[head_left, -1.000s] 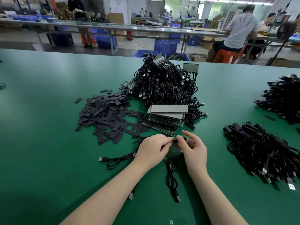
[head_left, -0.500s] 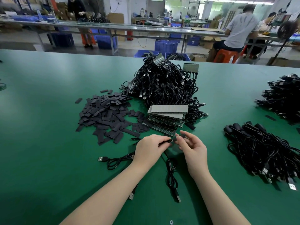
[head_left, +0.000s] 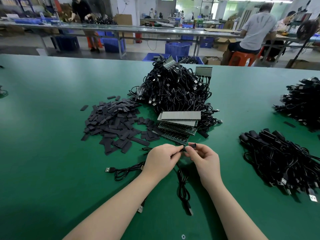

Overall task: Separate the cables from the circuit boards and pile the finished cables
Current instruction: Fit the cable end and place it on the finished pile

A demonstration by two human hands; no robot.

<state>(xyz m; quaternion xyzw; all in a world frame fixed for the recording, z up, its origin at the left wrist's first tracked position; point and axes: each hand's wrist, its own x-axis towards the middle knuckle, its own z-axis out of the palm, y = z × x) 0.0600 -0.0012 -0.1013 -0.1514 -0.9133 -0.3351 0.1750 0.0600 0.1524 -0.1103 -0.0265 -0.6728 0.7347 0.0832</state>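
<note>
Black sleeve [head_left: 192,145] is sliding further off the cable [head_left: 181,181]: right hand [head_left: 205,158] pinching it, left hand [head_left: 161,160] gripping the cable end.

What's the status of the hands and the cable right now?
Left hand and right hand both pinching one cable end. Finished pile waiting right. Nothing blocking.

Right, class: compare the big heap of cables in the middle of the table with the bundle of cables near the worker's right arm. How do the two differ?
The middle heap is tall and tangled; the right-hand bundle lies low, its cables roughly lined up. The middle heap has circuit boards sticking out of it; the right-hand bundle shows none. The middle heap sits beside the flat black strips; the right-hand bundle lies apart. Both are black USB cables on the green table.
</note>
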